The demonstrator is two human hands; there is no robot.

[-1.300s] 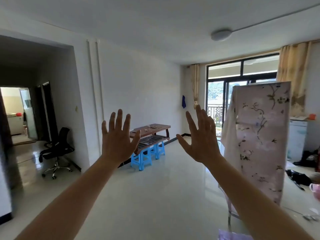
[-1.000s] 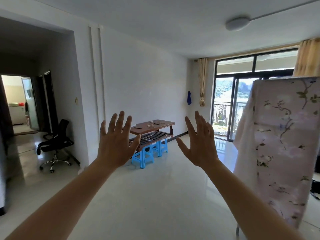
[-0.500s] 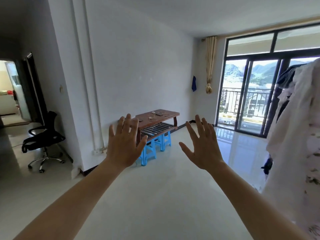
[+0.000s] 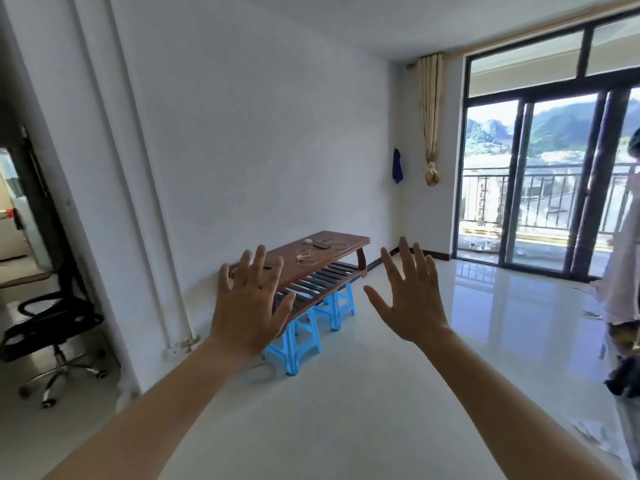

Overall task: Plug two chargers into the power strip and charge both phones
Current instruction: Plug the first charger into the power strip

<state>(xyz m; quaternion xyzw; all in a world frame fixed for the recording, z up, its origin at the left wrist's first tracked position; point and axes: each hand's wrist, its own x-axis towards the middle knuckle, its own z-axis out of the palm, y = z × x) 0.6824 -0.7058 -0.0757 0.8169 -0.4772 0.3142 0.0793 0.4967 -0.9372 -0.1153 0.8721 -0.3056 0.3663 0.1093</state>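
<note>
Left hand (image 4: 247, 315) is held up in front of the camera, fingers spread, nothing gripped. Right hand (image 4: 410, 301) is raised the same way, fingers apart, palm empty. Both are seen from the back, arms stretched forward, well apart from any task item.

Past the hands a low wooden table (image 4: 349, 241) is set along the white wall (image 4: 259, 133), with a slatted shelf (image 4: 322, 277) under the top. Two blue stools (image 4: 304, 337) are tucked below its near end. On the tabletop, toward the middle, a tangle of pale cables (image 4: 306, 252) is seen, one likely a charger lead. A dark flat item, probably a phone (image 4: 322, 244), lies just beside the cables toward the far end. Another dark thin item is partly hidden behind the left hand at the near end; what it is cannot be told. A power strip cannot be made out; too small or hidden.

Further out: an office chair (image 4: 55, 327) at the left, a glass balcony door (image 4: 540, 188) at the right.

Progress: nothing judged done. No plug is held, no cable is seen connected to a phone, as far as can be resolved. All steps are left: the table to be reached, two chargers to be plugged into the strip, both phones to be connected.
</note>
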